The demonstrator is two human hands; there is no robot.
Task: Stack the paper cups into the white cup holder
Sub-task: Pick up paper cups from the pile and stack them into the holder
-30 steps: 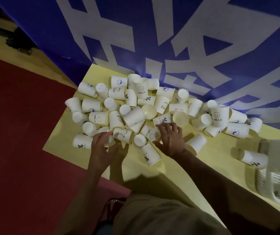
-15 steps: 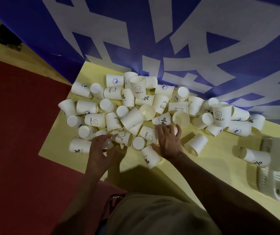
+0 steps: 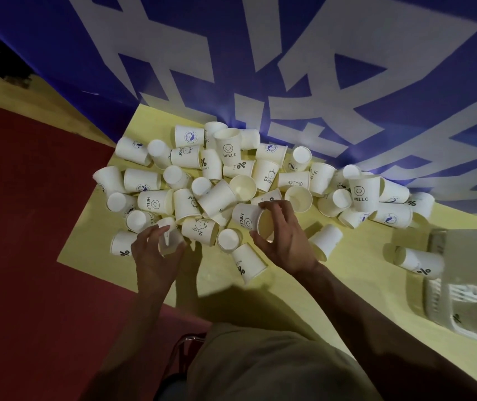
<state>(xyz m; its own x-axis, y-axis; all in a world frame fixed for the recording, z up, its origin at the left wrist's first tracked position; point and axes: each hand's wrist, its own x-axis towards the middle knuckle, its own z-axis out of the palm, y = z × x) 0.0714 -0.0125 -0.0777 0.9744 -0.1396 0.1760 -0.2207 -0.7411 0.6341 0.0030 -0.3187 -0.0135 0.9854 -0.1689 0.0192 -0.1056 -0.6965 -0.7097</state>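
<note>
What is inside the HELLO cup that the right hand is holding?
The HELLO cup lies on its side in the right hand. Its mouth shows only a bare pale inside, with no other cup nested in it. The fingers cover part of the rim, and the bottom is too dark to tell.

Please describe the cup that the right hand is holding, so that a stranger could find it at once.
Start at the yellow table and find the near edge of the heap of paper cups. There the right hand grips one cup on its side, its mouth toward the palm. It reads HELLO with a smiley; the other HELLO cups are not in a hand.
</note>
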